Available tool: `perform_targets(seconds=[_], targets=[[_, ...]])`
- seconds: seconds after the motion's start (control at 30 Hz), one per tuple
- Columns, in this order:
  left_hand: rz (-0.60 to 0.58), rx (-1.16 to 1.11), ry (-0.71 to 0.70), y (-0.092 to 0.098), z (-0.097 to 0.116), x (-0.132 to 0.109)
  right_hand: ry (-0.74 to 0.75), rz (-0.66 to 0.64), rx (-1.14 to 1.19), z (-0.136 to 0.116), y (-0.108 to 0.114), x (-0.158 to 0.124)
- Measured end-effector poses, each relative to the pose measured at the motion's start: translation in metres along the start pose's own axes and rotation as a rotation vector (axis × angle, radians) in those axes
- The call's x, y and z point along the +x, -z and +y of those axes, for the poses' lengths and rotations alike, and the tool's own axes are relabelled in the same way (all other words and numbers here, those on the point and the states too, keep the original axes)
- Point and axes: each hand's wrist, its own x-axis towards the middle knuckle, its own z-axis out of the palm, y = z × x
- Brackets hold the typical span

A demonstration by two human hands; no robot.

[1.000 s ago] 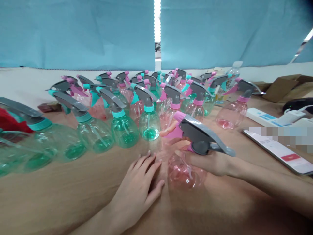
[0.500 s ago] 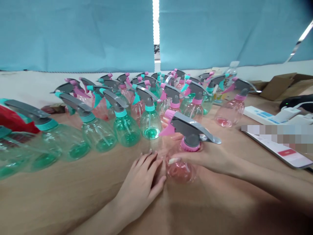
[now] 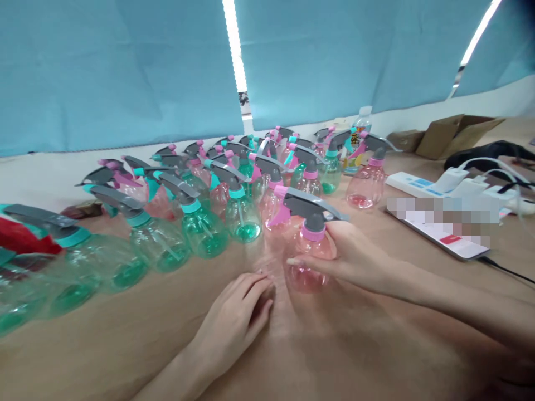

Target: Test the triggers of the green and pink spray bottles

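Observation:
My right hand [image 3: 359, 259] is wrapped round the clear pink body of a spray bottle [image 3: 309, 278], thumb across its near side. The bottle stands upright with a pink collar, and its grey and pink trigger head points left. On the tabletop lies my left hand [image 3: 238, 314], loosely bent and holding nothing, thumb apart from the fingers, a little left of that bottle. Beyond it is a green spray bottle [image 3: 243, 220] with a turquoise collar; another green spray bottle [image 3: 204, 231] stands to its left.
Several more green and pink spray bottles crowd the back and left of the wooden table [image 3: 125, 345]. To the right are a pink spray bottle [image 3: 364, 186], a white power strip [image 3: 412, 184] with chargers, a phone [image 3: 443, 234] and a cardboard box [image 3: 451, 136].
The view has turned to the right. My right hand has closed round the pink spray bottle, which now stands more upright and slightly farther away. My left hand's fingers have drawn in a little.

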Motion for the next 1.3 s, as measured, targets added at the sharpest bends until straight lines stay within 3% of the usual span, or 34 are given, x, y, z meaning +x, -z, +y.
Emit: perform_targets(seconds=[0.1, 0.23, 0.37, 0.47, 0.73, 1.3], targets=[[0.028, -0.007, -0.015, 0.001, -0.001, 0.001, -0.12, 0.008, -0.045, 0.02, 0.023, -0.008], [0.079, -0.038, -0.067, -0.003, -0.002, 0.009, -0.228, 0.067, -0.152, 0.067, 0.05, -0.01], [0.11, -0.09, -0.074, -0.015, 0.004, 0.037, -0.229, 0.148, -0.328, 0.113, 0.063, 0.004], [0.103, -0.143, -0.1, -0.029, 0.013, 0.066, -0.23, 0.162, -0.329, 0.13, 0.067, 0.018], [0.041, -0.316, -0.3, -0.057, 0.042, 0.117, -0.281, 0.227, -0.29, 0.144, 0.068, 0.045], [-0.037, -0.294, -0.246, -0.069, 0.052, 0.143, -0.223, 0.319, -0.366, 0.156, 0.048, 0.064]])
